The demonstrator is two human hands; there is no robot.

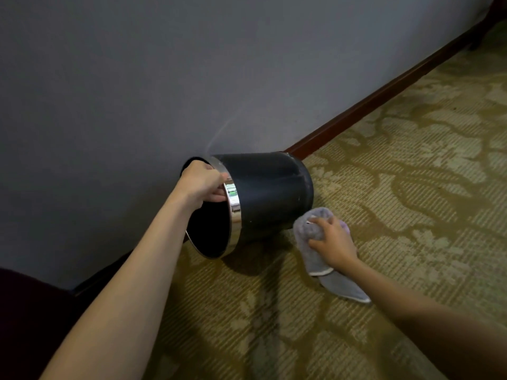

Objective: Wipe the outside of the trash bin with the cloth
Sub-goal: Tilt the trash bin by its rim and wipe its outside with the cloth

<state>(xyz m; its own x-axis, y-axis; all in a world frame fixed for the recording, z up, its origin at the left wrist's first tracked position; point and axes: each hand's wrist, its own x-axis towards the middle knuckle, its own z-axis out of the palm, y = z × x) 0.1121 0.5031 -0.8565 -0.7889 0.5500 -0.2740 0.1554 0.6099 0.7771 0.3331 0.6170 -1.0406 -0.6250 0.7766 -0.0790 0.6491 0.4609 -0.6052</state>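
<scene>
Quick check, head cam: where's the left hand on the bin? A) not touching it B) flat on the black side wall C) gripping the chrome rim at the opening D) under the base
C: the left hand curls over the chrome rim of the tilted trash bin, while the right hand holds the cloth beside the bin's lower side.
</scene>
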